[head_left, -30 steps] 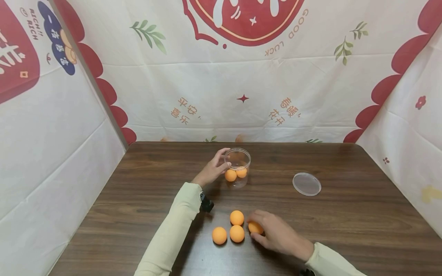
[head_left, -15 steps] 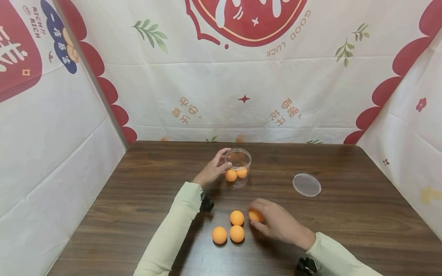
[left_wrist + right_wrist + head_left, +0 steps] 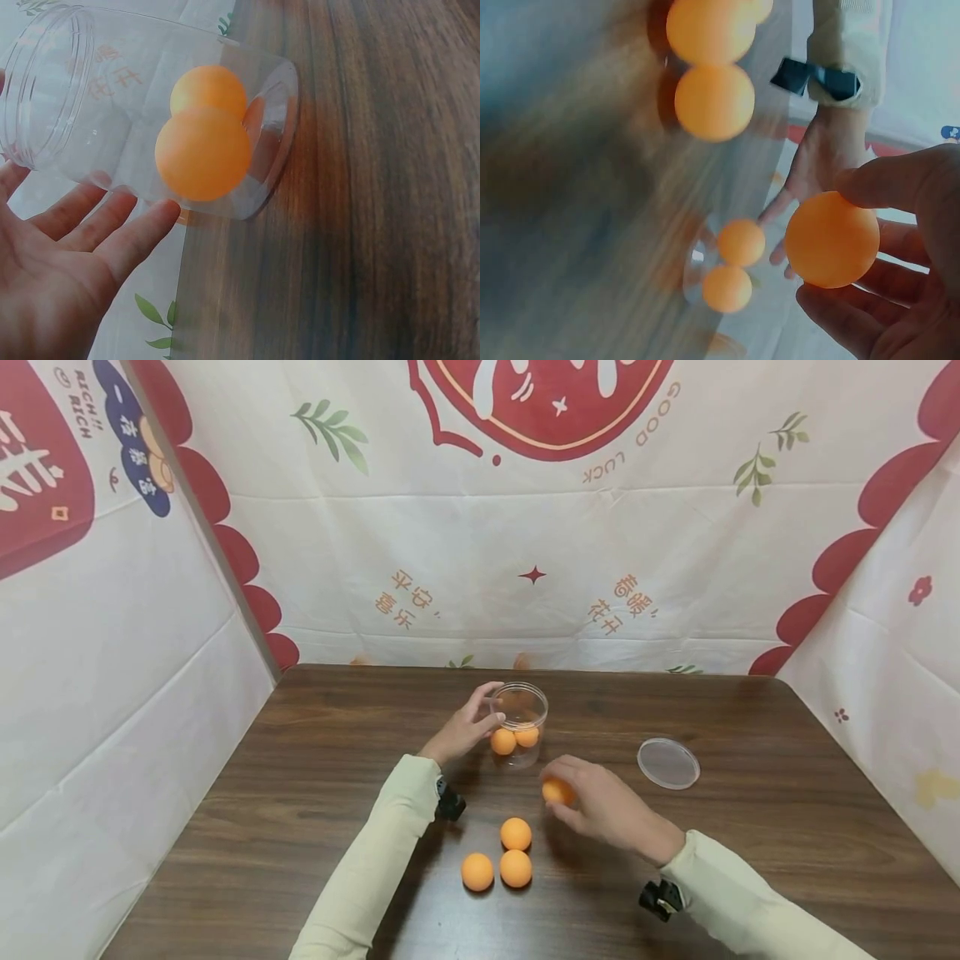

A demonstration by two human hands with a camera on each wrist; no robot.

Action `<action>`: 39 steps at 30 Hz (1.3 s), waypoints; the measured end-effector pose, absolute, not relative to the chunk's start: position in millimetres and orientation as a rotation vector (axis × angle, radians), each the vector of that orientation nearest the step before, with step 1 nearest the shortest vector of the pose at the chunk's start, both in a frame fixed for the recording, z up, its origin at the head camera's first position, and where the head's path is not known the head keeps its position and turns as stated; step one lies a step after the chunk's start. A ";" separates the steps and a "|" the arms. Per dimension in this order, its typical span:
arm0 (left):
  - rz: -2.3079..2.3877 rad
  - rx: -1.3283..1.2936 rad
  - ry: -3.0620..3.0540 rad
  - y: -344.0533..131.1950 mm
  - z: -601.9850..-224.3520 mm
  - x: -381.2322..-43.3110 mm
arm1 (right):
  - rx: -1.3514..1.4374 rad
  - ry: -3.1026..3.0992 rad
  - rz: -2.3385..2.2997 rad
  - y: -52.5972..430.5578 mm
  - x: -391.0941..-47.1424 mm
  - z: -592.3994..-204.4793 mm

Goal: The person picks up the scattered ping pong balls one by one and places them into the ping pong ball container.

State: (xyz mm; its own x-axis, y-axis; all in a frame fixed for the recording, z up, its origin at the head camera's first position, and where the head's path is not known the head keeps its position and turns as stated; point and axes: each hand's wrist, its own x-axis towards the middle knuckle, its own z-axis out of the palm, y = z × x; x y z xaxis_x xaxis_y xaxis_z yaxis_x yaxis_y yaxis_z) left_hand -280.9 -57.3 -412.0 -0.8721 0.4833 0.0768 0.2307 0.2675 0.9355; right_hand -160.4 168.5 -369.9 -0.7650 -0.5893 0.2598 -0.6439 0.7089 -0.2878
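Observation:
A clear plastic jar [image 3: 519,706] stands lidless toward the back of the table, two orange ping-pong balls [image 3: 202,154] lying at its bottom. My left hand [image 3: 467,728] holds the jar from its left side, thumb in front and fingers behind near the rim. Between the thumb and fingertips of my right hand [image 3: 603,802] is another orange ping-pong ball [image 3: 832,240], raised above the table and in front of the jar, to its right. Three more loose ping-pong balls [image 3: 515,868] lie close together nearer the front edge.
The round clear lid [image 3: 668,763] lies flat on the wooden table [image 3: 750,860], right of the jar. Printed white cloth [image 3: 487,543] hangs behind the table and along both sides. Each wrist wears a small black camera [image 3: 450,802].
My right hand has picked the ping-pong ball from beside the loose ones and carried it away from me toward the jar. The left hand and jar stay in place.

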 end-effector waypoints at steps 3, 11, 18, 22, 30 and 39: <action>1.656 0.658 2.299 -57.1 -411.9 -281.0 | 0.998 -2.779 0.508 170.7 -168.9 -364.9; 1.632 0.659 2.317 -57.6 -411.6 -282.0 | 0.987 -2.800 0.478 172.7 -188.4 -352.6; 1.622 0.678 2.321 -58.0 -411.5 -282.1 | 0.998 -2.754 0.508 171.0 -198.9 -349.3; 1.632 0.679 2.308 -58.3 -410.8 -282.3 | 0.983 -2.747 0.528 169.7 -204.3 -345.8; 1.638 0.675 2.304 -57.9 -411.7 -283.3 | 0.978 -2.693 0.553 165.4 -213.1 -339.2; 1.637 0.645 2.303 -57.4 -411.6 -281.9 | 0.958 -2.635 0.562 155.8 -227.1 -334.4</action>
